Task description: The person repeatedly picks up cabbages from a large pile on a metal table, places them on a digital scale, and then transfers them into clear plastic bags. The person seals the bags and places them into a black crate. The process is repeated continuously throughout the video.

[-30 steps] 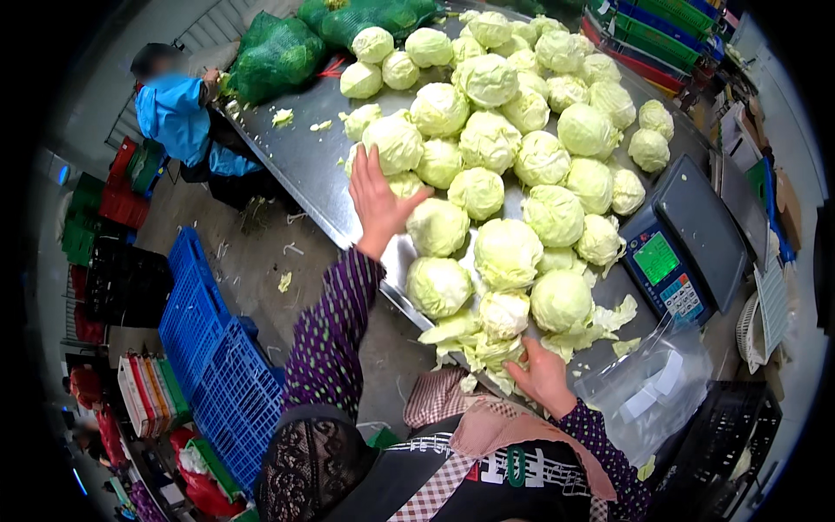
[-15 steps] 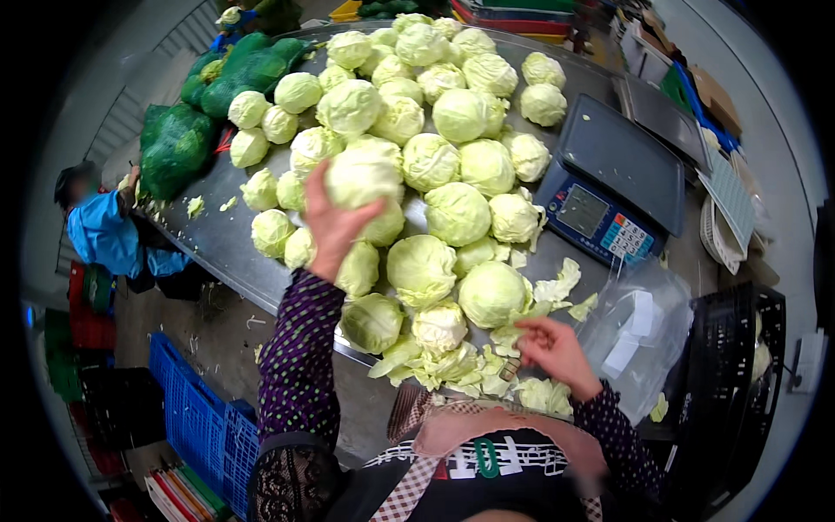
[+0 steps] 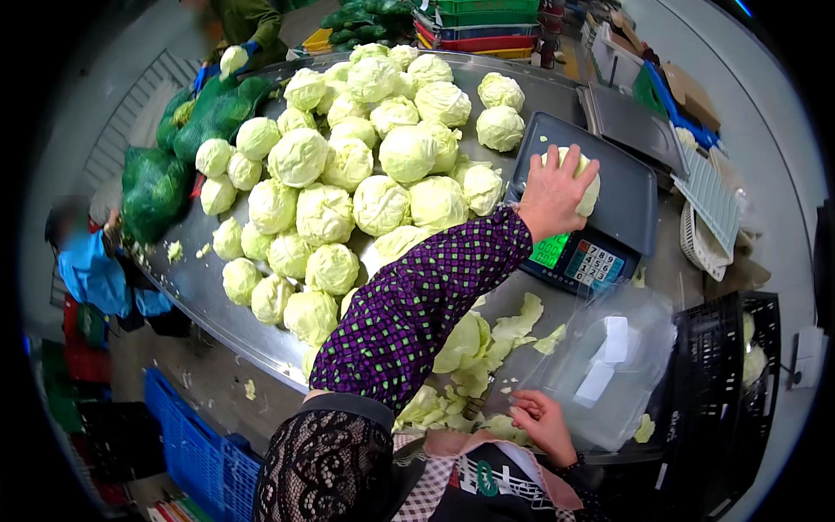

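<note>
My left hand (image 3: 557,191) is closed from above around a pale green cabbage (image 3: 591,197), its arm stretched across the table. The cabbage is on or just over the dark platform of a digital scale (image 3: 626,196); I cannot tell whether it rests there. The scale's display (image 3: 550,250) glows green. Lower right, my right hand (image 3: 545,424) holds nothing, its fingers loosely bent and apart. It is beside the stack of clear plastic bags (image 3: 557,374) with white labels, near trimmed cabbage leaves (image 3: 470,348). A big heap of cabbages (image 3: 323,211) covers the table's middle.
Green net sacks (image 3: 155,193) lie at the table's (image 3: 209,300) far left. A black crate (image 3: 722,391) stands at the right, white baskets (image 3: 706,239) behind it. Blue crates (image 3: 187,435) are on the floor at left. A person in blue (image 3: 91,270) and another in green (image 3: 248,22) work nearby.
My left hand has carried a cabbage from the heap rightward to the scale. The scale's display has lit up green. My right hand has drawn back slightly toward me, away from the leaves.
</note>
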The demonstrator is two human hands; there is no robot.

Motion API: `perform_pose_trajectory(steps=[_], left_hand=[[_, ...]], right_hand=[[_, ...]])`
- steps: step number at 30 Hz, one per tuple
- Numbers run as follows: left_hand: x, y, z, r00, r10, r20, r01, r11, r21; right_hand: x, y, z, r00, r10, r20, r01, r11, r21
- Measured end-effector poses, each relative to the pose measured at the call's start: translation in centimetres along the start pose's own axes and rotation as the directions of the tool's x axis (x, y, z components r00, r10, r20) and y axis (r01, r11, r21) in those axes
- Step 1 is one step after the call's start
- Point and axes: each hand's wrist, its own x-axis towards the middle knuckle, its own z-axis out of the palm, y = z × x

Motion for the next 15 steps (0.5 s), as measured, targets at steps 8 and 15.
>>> perform_pose_trajectory(steps=[8, 15], left_hand=[[-3.0, -15.6, 0.2, 0.813, -0.490, -0.315, 0.521, 0.853, 0.017], [-7.7, -23.4, -3.8, 0.653, -0.743, 0.143, 0.748, 0.663, 0.032]], right_hand=[[0.7, 0.4, -0.8, 1.000, 0.017, 0.022, -0.016, 0.999, -0.028], [5.6, -5.9, -6.2, 0.983, -0.184, -0.021, 0.179, 0.972, -0.150]])
